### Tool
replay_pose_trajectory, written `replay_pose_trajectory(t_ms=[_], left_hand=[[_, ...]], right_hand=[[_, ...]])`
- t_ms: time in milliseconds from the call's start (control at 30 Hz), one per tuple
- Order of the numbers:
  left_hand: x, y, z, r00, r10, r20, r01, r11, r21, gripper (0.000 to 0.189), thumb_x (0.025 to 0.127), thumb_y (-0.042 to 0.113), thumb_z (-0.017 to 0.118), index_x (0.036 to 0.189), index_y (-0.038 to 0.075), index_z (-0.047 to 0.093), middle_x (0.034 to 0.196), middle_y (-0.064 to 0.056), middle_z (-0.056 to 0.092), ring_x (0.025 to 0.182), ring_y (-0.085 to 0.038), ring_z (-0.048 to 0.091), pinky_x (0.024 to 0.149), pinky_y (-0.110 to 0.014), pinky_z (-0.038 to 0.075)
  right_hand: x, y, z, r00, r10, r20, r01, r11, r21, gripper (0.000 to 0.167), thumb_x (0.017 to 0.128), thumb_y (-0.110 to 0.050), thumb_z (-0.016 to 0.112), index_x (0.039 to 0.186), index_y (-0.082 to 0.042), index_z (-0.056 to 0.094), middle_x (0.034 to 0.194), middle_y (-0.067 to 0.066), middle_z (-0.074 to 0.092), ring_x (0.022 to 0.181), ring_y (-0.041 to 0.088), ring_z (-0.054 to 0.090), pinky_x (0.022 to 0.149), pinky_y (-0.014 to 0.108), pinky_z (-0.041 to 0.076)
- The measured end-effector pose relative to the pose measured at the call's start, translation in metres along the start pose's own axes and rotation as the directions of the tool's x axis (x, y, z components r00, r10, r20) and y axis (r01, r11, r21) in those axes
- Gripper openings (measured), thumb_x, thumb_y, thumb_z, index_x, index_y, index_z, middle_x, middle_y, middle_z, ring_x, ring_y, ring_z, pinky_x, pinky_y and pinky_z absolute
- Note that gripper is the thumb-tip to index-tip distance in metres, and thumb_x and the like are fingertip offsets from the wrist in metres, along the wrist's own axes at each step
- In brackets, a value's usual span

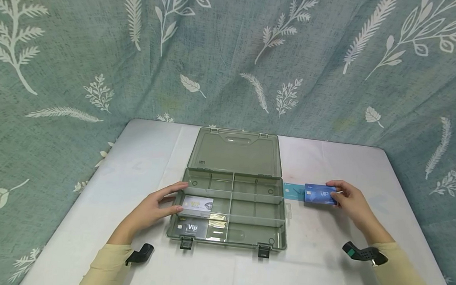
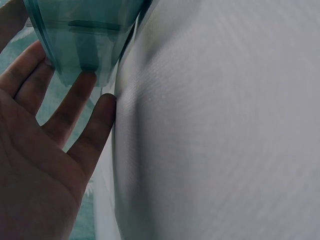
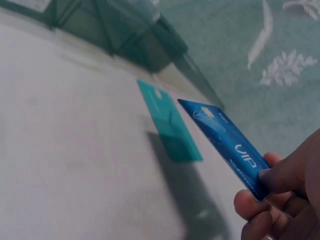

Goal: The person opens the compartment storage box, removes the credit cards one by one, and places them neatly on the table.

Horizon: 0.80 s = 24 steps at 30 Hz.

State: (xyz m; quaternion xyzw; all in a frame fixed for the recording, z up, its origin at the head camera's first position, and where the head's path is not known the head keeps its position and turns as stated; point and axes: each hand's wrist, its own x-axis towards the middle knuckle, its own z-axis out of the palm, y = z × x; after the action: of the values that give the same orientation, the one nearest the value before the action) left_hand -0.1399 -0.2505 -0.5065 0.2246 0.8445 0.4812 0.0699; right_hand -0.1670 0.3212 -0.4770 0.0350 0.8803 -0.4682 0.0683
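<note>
My right hand [image 1: 347, 202] pinches a blue VIP card [image 3: 225, 145] by one end, between thumb and fingers, above the table. Below it a teal card [image 3: 170, 122] lies flat on the white cloth, just right of the box; in the head view the blue card covers part of it. The green see-through box [image 1: 255, 233] stands with its lid [image 1: 235, 154] laid back. My left hand [image 1: 155, 208] touches the box's left side with extended fingers. A white VIP card [image 1: 197, 204] lies in the middle left compartment, and a dark Vip card [image 1: 192, 227] in the front left one.
Dividers split the box into several compartments. Two dark latches [image 1: 186, 243] hang at its front edge. A white cloth [image 1: 302, 269] covers the table, and a green leaf-patterned curtain [image 1: 224, 72] rises behind and at the sides.
</note>
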Motion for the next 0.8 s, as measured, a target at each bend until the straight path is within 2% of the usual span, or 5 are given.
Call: replay_pose_trajectory(t_ms=[133, 400, 533, 633, 800], left_hand=[[0.0, -0.001, 0.0, 1.0, 0.006, 0.0, -0.006, 1.0, -0.003, 0.062, 0.095, 0.02, 0.075, 0.151, 0.011, 0.049, 0.16, -0.002, 0.04, 0.148, -0.028, 0.034, 0.117, -0.049, 0.04], [0.0, -0.002, 0.0, 1.0, 0.003, -0.004, -0.003, 1.0, 0.004, 0.062, 0.095, 0.021, 0.075, 0.151, 0.011, 0.049, 0.16, -0.002, 0.04, 0.149, -0.027, 0.034, 0.117, -0.047, 0.04], [0.0, -0.002, 0.0, 1.0, 0.001, -0.004, -0.001, 1.0, 0.006, 0.062, 0.095, 0.021, 0.075, 0.151, 0.011, 0.05, 0.16, -0.002, 0.04, 0.149, -0.028, 0.034, 0.117, -0.047, 0.04], [0.0, -0.002, 0.0, 1.0, 0.0, -0.002, 0.0, 1.0, 0.005, 0.062, 0.095, 0.021, 0.075, 0.151, 0.011, 0.05, 0.16, -0.003, 0.04, 0.149, -0.028, 0.034, 0.117, -0.047, 0.04], [0.0, -0.002, 0.0, 1.0, 0.004, -0.002, -0.004, 1.0, 0.004, 0.063, 0.095, 0.021, 0.075, 0.151, 0.011, 0.049, 0.161, -0.004, 0.04, 0.149, -0.028, 0.034, 0.117, -0.048, 0.04]], right_hand=[[0.004, 0.008, -0.004, 0.999, 0.034, -0.011, -0.034, 0.999, -0.012, 0.036, 0.106, -0.006, 0.046, 0.141, 0.001, 0.052, 0.119, 0.021, 0.049, 0.093, 0.023, 0.051, 0.066, 0.025, 0.056], [0.01, 0.024, -0.011, 0.998, 0.053, -0.024, -0.052, 0.999, 0.015, 0.037, 0.106, -0.006, 0.046, 0.141, 0.003, 0.052, 0.114, 0.018, 0.048, 0.083, 0.014, 0.052, 0.062, 0.023, 0.055], [0.013, 0.03, -0.011, 0.996, 0.077, -0.044, -0.076, 0.997, 0.011, 0.037, 0.105, -0.006, 0.046, 0.14, 0.003, 0.052, 0.113, 0.017, 0.047, 0.085, 0.016, 0.052, 0.06, 0.022, 0.054], [0.014, 0.033, -0.009, 0.996, 0.062, -0.062, -0.064, 0.997, -0.034, 0.037, 0.103, -0.005, 0.048, 0.138, 0.003, 0.054, 0.114, 0.019, 0.049, 0.088, 0.021, 0.052, 0.059, 0.021, 0.053], [0.016, 0.034, -0.006, 0.996, -0.014, -0.09, -0.003, 0.983, -0.184, 0.035, 0.1, -0.011, 0.058, 0.133, 0.002, 0.06, 0.11, 0.021, 0.057, 0.085, 0.025, 0.053, 0.056, 0.021, 0.05]])
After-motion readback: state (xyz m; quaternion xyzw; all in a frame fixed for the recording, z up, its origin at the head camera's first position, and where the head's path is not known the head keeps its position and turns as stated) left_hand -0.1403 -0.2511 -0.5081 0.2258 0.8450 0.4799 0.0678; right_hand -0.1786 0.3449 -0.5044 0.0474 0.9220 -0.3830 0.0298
